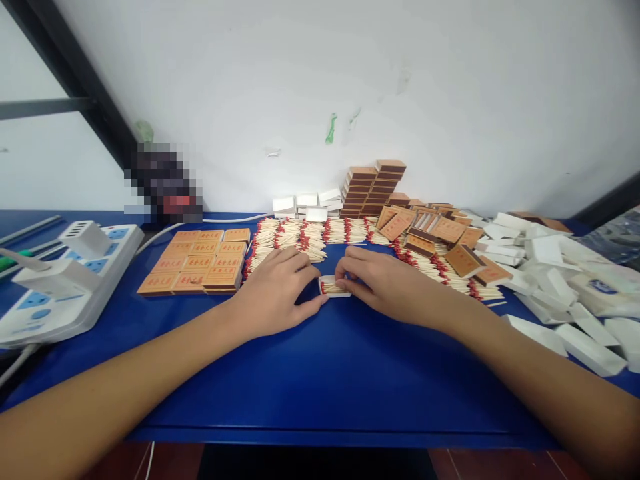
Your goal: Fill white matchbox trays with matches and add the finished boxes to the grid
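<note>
A small white matchbox tray (337, 295) lies on the blue table between my two hands, with red-tipped matches (331, 288) in it. At the tray's left end, the thumb and fingers of my left hand (277, 290) hold it from both sides. My right hand (383, 280) is closed over the right end, its thumb and fingertips pinched at the matches; the fingers partly hide that end. Just behind my hands, rows of loose matches (345, 231) lie in a curved band.
Closed matchboxes (197, 261) lie in rows at left, beside a power strip (117, 260). Stacked boxes (373, 190) and white trays (307, 203) stand by the wall. More matchbox sleeves (445, 230) and white trays (550, 260) are heaped at right.
</note>
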Demonstrator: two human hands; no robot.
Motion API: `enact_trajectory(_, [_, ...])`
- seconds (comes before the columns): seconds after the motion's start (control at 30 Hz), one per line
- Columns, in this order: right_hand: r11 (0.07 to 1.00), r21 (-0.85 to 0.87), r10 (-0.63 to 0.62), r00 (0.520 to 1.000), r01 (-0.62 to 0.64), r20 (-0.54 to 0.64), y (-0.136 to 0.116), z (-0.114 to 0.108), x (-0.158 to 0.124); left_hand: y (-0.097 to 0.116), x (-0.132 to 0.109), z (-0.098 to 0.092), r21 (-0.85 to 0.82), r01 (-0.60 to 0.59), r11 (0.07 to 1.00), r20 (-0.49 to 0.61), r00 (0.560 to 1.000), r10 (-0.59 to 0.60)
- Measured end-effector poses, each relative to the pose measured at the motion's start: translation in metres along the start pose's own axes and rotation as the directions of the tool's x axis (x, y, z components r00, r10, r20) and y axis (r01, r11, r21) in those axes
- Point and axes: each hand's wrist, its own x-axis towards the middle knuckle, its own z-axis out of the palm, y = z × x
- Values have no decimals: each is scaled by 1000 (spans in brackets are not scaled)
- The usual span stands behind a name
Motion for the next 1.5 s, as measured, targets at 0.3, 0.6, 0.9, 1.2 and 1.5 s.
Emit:
enact_trajectory(0.3, [991, 130, 9, 1000, -8, -8, 12, -7, 7, 1, 1, 0, 4, -6, 1000, -6, 1000, 6])
enact_trajectory(0.6, [971, -137, 165, 963, -196, -214, 66, -3, 12, -1, -1, 2, 9, -15, 1000, -21, 1000, 15])
enact_trajectory(0.9, [976, -125, 152, 970, -177, -190, 76, 2, 16, 0, -1, 3, 6, -13, 1000, -28, 1000, 13])
enact_trajectory(1.2, [979, -123, 137, 969, -164, -205, 79, 4, 17, 0, 0, 1, 6, -16, 1000, -23, 1000, 16])
enact_trajectory(1.5, [979, -64, 181, 967, -195, -181, 77, 3, 18, 0, 0, 0, -2, -6, 1000, -4, 1000, 6])
